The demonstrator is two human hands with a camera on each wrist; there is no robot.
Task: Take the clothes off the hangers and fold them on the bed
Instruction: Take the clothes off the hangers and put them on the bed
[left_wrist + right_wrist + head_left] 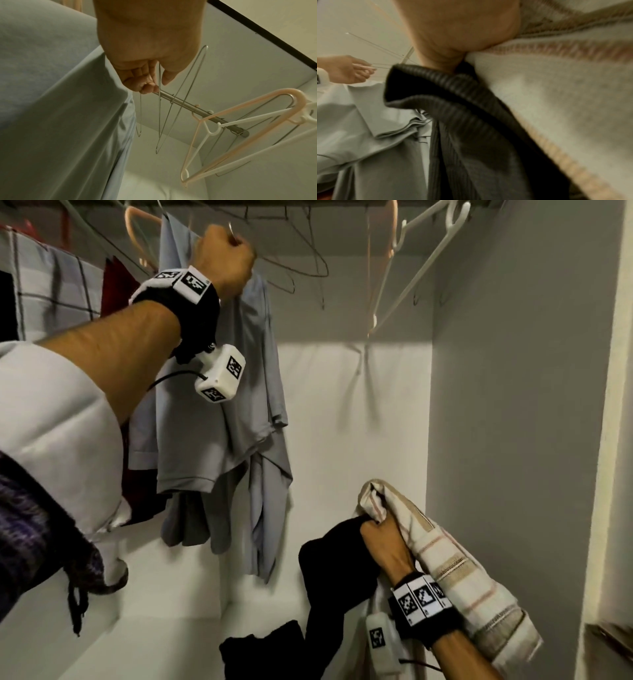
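Observation:
My left hand [229, 256] is raised to the closet rail [197, 109], its fingers [145, 86] curled round the wire hanger [159, 108] that carries a light blue shirt [236, 412]. The shirt hangs crumpled below that hand and fills the left of the left wrist view as blue shirt cloth [51, 108]. Low at the right, my right hand [383, 542] grips a black ribbed garment [335, 577] together with a cream striped garment [455, 577]. In the right wrist view the black garment [471, 121] and the cream garment [556, 94] lie bunched against the palm.
Several bare wire hangers [301, 258], a peach plastic hanger [240, 121] and a white plastic hanger [421, 258] hang on the rail. A checked garment [51, 285] and a dark red one [116, 285] hang at the left. White closet walls [513, 405] close in at the right.

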